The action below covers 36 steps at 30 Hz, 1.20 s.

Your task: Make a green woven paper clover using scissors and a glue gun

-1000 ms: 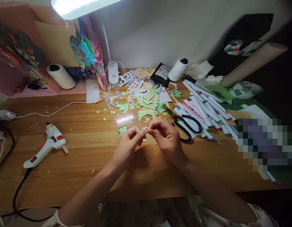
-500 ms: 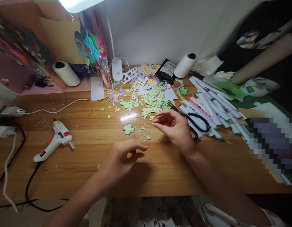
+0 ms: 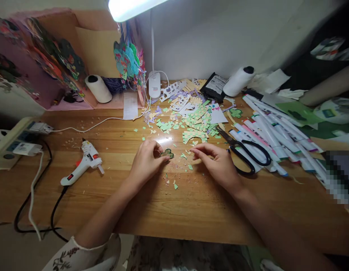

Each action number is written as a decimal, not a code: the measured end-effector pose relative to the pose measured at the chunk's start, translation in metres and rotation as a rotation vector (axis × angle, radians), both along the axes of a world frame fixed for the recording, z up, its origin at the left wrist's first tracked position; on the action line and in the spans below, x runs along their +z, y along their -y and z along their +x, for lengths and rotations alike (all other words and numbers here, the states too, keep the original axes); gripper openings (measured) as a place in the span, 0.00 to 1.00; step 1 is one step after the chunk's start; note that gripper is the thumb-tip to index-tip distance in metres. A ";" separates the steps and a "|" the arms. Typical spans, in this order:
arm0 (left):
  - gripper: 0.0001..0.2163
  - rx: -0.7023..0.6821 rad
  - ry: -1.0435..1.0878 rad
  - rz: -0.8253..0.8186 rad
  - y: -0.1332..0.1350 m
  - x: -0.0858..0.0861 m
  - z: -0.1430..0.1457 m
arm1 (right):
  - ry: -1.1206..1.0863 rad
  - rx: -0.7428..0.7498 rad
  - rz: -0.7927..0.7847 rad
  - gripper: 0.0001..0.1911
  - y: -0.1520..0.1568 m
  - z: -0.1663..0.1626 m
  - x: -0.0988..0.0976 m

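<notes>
A small green flower-shaped paper cutout (image 3: 167, 153) with a dark outline is pinched between the thumb and fingers of my left hand (image 3: 147, 160), tilted just above the wooden desk. To its right, my right hand (image 3: 216, 162) has thumb and forefinger drawn together; what lies between the tips, if anything, is too small to make out. Green paper scraps (image 3: 190, 166) are scattered between and below the hands. Black-handled scissors (image 3: 244, 152) lie beside my right hand, partly on the markers.
A white glue gun (image 3: 84, 162) lies at left, its cord running near a power strip (image 3: 14, 145). Cut paper strips (image 3: 195, 116) are heaped at the back. Several markers (image 3: 267, 131) lie at right. Thread spools (image 3: 98, 89) and a decorated pink box (image 3: 78, 107) stand behind.
My left hand has moved forward and picked up the flower cutout from the desk. The right hand's thumb and forefinger have drawn closer together. The camera view has shifted left.
</notes>
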<state>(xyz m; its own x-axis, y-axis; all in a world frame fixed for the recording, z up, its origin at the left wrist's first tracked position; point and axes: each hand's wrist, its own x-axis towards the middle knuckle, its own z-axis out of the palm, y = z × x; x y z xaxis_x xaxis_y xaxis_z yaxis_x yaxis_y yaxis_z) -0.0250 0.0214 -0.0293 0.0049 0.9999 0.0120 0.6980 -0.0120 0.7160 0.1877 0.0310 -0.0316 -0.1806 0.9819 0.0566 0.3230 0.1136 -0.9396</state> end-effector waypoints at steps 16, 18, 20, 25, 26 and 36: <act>0.06 -0.051 0.743 -0.256 0.021 0.020 0.024 | -0.254 -0.029 -0.145 0.05 0.018 -0.015 0.008; 0.05 -0.025 0.769 -0.266 0.022 0.018 0.024 | -0.308 -0.016 -0.212 0.06 0.016 -0.014 0.009; 0.06 -0.013 0.776 -0.272 0.021 0.016 0.024 | -0.334 0.016 -0.280 0.08 0.016 -0.013 0.009; 0.07 0.015 0.755 -0.270 0.020 0.017 0.024 | -0.317 0.095 -0.408 0.10 0.017 -0.015 0.011; 0.07 0.023 0.757 -0.268 0.020 0.017 0.025 | -0.320 0.104 -0.426 0.10 0.017 -0.016 0.011; 0.08 0.021 0.795 -0.335 0.026 0.020 0.025 | -0.320 0.190 -0.464 0.10 0.019 -0.014 0.015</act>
<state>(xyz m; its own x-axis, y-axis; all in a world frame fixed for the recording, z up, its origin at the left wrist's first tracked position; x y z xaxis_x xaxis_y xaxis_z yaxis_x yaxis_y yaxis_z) 0.0005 -0.0043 -0.0089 0.1013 0.9513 -0.2912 -0.0138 0.2940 0.9557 0.1741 0.0119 -0.0164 -0.4007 0.8690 -0.2904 0.0300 -0.3044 -0.9521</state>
